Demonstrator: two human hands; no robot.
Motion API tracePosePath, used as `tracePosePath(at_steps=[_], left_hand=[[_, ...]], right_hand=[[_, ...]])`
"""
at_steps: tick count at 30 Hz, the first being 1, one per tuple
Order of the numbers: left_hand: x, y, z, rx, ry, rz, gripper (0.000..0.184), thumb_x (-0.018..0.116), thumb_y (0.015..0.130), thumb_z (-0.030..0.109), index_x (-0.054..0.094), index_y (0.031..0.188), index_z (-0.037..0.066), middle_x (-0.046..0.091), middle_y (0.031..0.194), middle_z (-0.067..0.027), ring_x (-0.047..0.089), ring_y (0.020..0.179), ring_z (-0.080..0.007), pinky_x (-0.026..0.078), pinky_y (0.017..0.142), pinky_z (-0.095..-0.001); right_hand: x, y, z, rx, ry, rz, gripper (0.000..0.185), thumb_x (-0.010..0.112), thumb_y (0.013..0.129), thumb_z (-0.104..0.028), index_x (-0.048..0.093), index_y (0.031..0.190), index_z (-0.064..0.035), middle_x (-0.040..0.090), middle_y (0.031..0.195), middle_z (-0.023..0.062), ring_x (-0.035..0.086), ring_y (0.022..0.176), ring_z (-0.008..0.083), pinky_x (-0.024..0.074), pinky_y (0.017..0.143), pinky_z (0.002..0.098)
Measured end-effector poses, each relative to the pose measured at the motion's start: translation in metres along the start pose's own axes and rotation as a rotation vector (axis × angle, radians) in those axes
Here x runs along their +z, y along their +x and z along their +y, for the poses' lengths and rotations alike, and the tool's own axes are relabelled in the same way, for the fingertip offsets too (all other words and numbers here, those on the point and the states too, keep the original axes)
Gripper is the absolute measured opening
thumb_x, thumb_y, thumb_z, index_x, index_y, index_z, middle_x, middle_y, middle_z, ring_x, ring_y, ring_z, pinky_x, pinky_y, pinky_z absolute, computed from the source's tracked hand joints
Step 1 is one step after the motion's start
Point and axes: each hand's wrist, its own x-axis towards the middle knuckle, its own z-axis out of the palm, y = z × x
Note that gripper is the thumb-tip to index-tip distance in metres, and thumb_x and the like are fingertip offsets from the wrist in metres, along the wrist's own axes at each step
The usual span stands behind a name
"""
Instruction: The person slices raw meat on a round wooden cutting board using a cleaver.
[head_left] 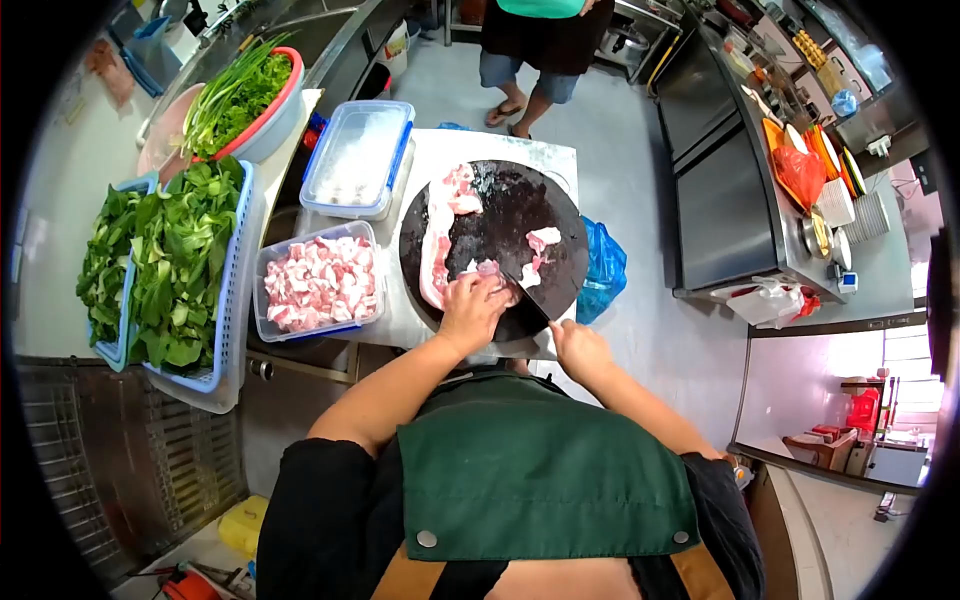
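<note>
A round dark chopping board (500, 215) lies on a light table. Near its lower edge my left hand (475, 312) presses a piece of raw meat (486, 268), fingers bent together over it. My right hand (580, 350) is wrapped round the handle of a knife (530, 303), whose blade points up and left beside that meat. A long strip of meat (437, 235) curves along the board's left side, and small scraps (541, 240) lie to the right. Left of the board, an open plastic container (375, 262) holds cut meat chunks.
Behind the meat container sits a lidded container (357, 150). Leafy greens fill blue baskets (237, 270) at the left, near a bowl of greens (285, 115). A blue bag (603, 270) hangs right of the board. Another person (540, 50) stands beyond the table.
</note>
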Motion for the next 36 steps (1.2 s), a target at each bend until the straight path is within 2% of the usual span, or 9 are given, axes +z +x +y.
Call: tracePosePath(at_steps=[4, 8, 10, 13, 23, 26, 28, 31, 36], left_hand=[[0.002, 0.001, 0.003, 0.008, 0.038, -0.014, 0.024, 0.063, 0.072, 0.015, 0.062, 0.096, 0.014, 0.052, 0.107, -0.0052, 0.044, 0.103, -0.0305, 0.036, 0.083, -0.0449], [0.0, -0.002, -0.005, 0.054, -0.017, -0.041, 0.029, 0.063, 0.071, 0.014, 0.06, 0.1, 0.014, 0.052, 0.108, -0.0042, 0.044, 0.104, -0.0287, 0.036, 0.083, -0.0443], [0.001, -0.004, -0.005, 0.038, -0.013, -0.044, 0.032, 0.063, 0.071, 0.014, 0.059, 0.102, 0.014, 0.052, 0.109, -0.0037, 0.044, 0.104, -0.0271, 0.035, 0.085, -0.0428], [0.004, -0.007, -0.002, 0.059, 0.007, -0.017, 0.032, 0.063, 0.071, 0.014, 0.058, 0.102, 0.014, 0.052, 0.109, -0.0033, 0.044, 0.104, -0.0266, 0.035, 0.086, -0.0419], [0.004, -0.004, -0.002, -0.066, 0.083, -0.165, 0.024, 0.061, 0.074, 0.017, 0.061, 0.098, 0.015, 0.05, 0.11, -0.0057, 0.041, 0.106, -0.0305, 0.034, 0.086, -0.0464], [0.008, -0.003, -0.004, -0.016, -0.011, -0.063, 0.024, 0.062, 0.074, 0.017, 0.061, 0.098, 0.016, 0.05, 0.11, -0.0038, 0.042, 0.106, -0.0291, 0.035, 0.086, -0.0446], [0.001, -0.003, -0.003, -0.012, -0.037, -0.089, 0.026, 0.063, 0.073, 0.016, 0.061, 0.099, 0.019, 0.05, 0.11, -0.0007, 0.043, 0.106, -0.0267, 0.035, 0.087, -0.042], [-0.001, -0.005, -0.001, -0.036, -0.032, -0.08, 0.027, 0.064, 0.072, 0.017, 0.061, 0.099, 0.019, 0.05, 0.11, -0.0001, 0.042, 0.107, -0.0261, 0.035, 0.086, -0.0418], [0.004, -0.005, -0.002, -0.052, 0.0, -0.08, 0.027, 0.063, 0.074, 0.018, 0.06, 0.101, 0.017, 0.05, 0.111, -0.0033, 0.042, 0.108, -0.0274, 0.035, 0.086, -0.0436]], right_hand=[[0.008, 0.064, -0.037, -0.272, -0.16, 0.082, 0.028, 0.041, 0.092, -0.027, 0.057, 0.09, -0.0045, 0.061, 0.075, 0.0146, 0.062, 0.067, 0.0337, 0.0502, 0.059, 0.0432], [-0.006, 0.038, -0.025, -0.227, -0.057, 0.073, 0.032, 0.04, 0.092, -0.029, 0.056, 0.087, -0.003, 0.062, 0.075, 0.0169, 0.062, 0.069, 0.0356, 0.05, 0.06, 0.044], [0.004, 0.007, 0.004, 0.008, 0.035, -0.034, 0.036, 0.037, 0.093, -0.033, 0.055, 0.085, -0.0027, 0.062, 0.078, 0.02, 0.061, 0.072, 0.0375, 0.0489, 0.063, 0.0463], [-0.026, -0.012, -0.001, 0.113, 0.152, -0.025, 0.036, 0.038, 0.093, -0.034, 0.054, 0.086, -0.0023, 0.062, 0.077, 0.0211, 0.061, 0.073, 0.0379, 0.0485, 0.064, 0.0465], [0.0, 0.045, -0.051, -0.119, 0.032, 0.091, 0.039, 0.042, 0.091, -0.034, 0.059, 0.072, -0.0042, 0.063, 0.069, 0.0156, 0.062, 0.061, 0.0333, 0.051, 0.055, 0.0415], [0.016, 0.093, -0.037, -0.372, -0.127, 0.131, 0.021, 0.045, 0.087, -0.023, 0.057, 0.088, -0.0059, 0.063, 0.075, 0.0159, 0.062, 0.065, 0.0345, 0.051, 0.058, 0.0431], [0.004, 0.114, -0.005, -0.216, -0.042, 0.032, 0.019, 0.043, 0.085, -0.017, 0.053, 0.097, -0.0058, 0.062, 0.08, 0.0178, 0.062, 0.07, 0.0376, 0.0505, 0.062, 0.0449], [-0.031, 0.071, 0.008, -0.18, 0.064, 0.248, 0.023, 0.041, 0.087, -0.021, 0.052, 0.097, -0.003, 0.061, 0.087, 0.0201, 0.06, 0.078, 0.0389, 0.0479, 0.068, 0.0483], [-0.003, -0.002, 0.001, 0.087, -0.036, -0.101, 0.037, 0.042, 0.09, -0.04, 0.056, 0.09, -0.0058, 0.062, 0.078, 0.0243, 0.062, 0.076, 0.0382, 0.0489, 0.064, 0.0496]])
